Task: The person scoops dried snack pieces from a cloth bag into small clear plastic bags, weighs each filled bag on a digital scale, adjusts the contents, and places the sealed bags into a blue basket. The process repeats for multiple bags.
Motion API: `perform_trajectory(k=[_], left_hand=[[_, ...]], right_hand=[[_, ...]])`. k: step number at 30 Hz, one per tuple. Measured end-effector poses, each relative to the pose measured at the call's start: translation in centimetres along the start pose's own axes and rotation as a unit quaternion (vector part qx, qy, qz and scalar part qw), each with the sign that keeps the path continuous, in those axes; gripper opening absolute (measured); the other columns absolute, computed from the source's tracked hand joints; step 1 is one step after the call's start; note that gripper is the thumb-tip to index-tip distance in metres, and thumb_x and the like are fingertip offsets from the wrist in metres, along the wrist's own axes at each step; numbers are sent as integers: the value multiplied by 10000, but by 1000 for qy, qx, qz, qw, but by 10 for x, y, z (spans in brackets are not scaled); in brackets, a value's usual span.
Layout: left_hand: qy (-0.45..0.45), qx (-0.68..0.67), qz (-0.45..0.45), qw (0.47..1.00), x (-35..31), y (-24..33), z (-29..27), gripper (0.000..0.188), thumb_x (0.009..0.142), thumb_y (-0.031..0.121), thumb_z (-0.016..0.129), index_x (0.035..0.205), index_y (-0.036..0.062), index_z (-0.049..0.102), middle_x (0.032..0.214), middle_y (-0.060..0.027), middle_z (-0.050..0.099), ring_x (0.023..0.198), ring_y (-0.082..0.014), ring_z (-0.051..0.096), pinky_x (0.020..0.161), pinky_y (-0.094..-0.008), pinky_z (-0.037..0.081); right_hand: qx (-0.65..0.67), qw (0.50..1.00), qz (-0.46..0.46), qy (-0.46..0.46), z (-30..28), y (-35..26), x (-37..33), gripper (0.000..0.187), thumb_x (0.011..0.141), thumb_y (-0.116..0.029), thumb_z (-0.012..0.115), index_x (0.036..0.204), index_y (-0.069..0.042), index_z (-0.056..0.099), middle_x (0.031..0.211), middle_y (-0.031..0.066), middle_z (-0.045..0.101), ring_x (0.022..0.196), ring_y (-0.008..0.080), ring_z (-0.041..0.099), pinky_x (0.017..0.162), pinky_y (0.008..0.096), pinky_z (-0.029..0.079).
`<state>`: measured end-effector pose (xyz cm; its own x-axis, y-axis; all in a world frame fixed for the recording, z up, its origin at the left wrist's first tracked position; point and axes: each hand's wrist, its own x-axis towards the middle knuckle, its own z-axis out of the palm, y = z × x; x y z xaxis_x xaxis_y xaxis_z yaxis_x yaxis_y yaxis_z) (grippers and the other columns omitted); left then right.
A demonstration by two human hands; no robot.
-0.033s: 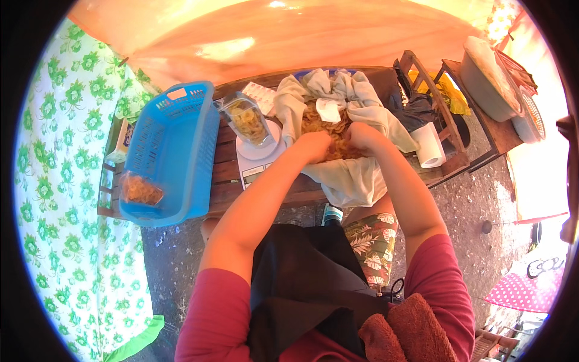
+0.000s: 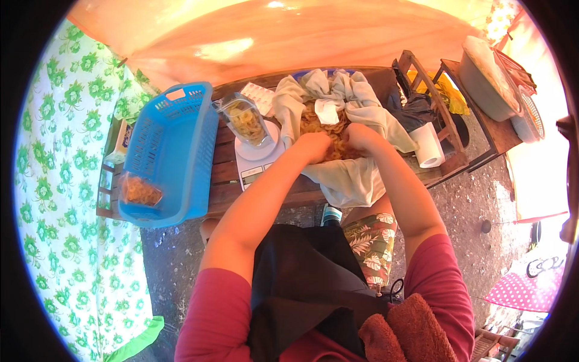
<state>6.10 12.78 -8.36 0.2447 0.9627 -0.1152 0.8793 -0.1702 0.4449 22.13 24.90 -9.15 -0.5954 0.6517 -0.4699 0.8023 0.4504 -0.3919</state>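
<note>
A cloth-lined basin (image 2: 395,130) holds a heap of golden-brown fried chips (image 2: 313,123), with a crumpled white tissue (image 2: 327,112) on top. My left hand (image 2: 316,147) reaches into the near left side of the heap, fingers curled down among the chips. Opposite it, my right hand (image 2: 360,138) is bent into the chips as well. Both sets of fingertips are buried, so the exact pieces they grip are hidden. Left of the basin, a clear pouch of chips (image 2: 246,123) stands upright on a white kitchen scale (image 2: 260,161).
A blue plastic basket (image 2: 175,145) with one packed bag of chips (image 2: 142,190) takes up the table's left end. To the right are a white paper roll (image 2: 429,146), a black plastic bag (image 2: 415,111) and a wooden rack (image 2: 446,114). Grey tubs (image 2: 491,78) stand farther right.
</note>
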Motion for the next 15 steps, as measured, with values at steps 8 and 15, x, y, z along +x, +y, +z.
perform_trajectory(k=[8,15], left_hand=[[94,-217,-43,971,7,-23,-6,163,846,132,657,964,30,706,849,-95,697,776,-215,653,713,-351,506],[128,-485,-178,847,-20,-13,-34,237,902,261,655,883,27,685,798,-34,677,697,-110,558,662,-270,426]], right_hand=[[-68,996,36,-48,13,-14,8,221,718,-168,752,871,-18,697,737,113,689,636,203,659,558,324,519],[11,999,-8,-52,8,-23,-12,181,770,-191,729,844,-32,685,740,74,670,647,144,640,547,292,502]])
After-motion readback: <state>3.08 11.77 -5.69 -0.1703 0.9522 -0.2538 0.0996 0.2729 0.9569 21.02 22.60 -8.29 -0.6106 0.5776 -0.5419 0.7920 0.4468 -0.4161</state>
